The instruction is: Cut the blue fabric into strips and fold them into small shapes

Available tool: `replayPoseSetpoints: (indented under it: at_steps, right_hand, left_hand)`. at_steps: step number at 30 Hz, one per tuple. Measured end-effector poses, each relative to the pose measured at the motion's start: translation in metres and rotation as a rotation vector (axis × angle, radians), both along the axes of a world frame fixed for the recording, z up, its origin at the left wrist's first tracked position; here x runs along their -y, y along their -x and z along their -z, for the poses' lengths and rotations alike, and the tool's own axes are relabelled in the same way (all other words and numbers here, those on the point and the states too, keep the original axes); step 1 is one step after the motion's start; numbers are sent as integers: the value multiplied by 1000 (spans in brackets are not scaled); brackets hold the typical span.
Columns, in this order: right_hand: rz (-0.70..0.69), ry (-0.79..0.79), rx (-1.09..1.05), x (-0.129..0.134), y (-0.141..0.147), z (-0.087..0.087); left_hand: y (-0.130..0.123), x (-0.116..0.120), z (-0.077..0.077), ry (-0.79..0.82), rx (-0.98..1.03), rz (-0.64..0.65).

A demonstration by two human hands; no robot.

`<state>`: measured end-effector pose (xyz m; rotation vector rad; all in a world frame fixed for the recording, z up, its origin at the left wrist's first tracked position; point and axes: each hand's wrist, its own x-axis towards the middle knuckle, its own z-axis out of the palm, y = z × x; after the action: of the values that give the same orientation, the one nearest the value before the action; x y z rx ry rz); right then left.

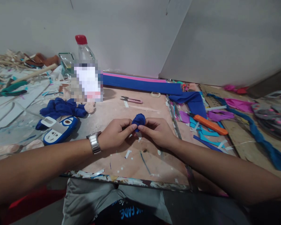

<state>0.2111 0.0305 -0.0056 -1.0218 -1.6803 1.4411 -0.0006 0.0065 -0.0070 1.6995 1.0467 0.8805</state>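
Note:
A small bunched piece of dark blue material [139, 120] is pinched between both hands above the middle of the table. My left hand [118, 132], with a metal watch on the wrist, grips its left side with thumb and fingers. On the other side my right hand [159, 132] holds it the same way, the two thumbs nearly touching. Beyond the hands lie small pink-handled snips [132, 100]. Several dark blue bunched pieces [61, 107] rest to the left, beside a blue and white device [61, 131].
Blue strips [140, 84] lie along the wall. An orange cutter [210, 125] and coloured scraps are at right. A red-capped bottle [84, 50] stands behind a blurred phone [87, 79]. Green-handled pliers [12, 89] and thin sticks lie far left.

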Motion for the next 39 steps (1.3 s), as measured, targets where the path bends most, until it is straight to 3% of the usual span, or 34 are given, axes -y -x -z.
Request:
replayPoseSetpoints:
  at_steps: [9, 17, 33, 39]
  right_hand:
    - [-77, -41, 12, -1, -2, 1]
    - [-38, -36, -17, 3, 0, -3]
    - [18, -1, -102, 1, 3, -4]
    - [18, 105, -145, 3, 4, -4]
  left_hand:
    - [2, -1, -6, -20, -24, 33]
    - [2, -1, -8, 14, 29, 153]
    - [3, -3, -5, -76, -17, 114]
    - [3, -2, -4, -116, -11, 95]
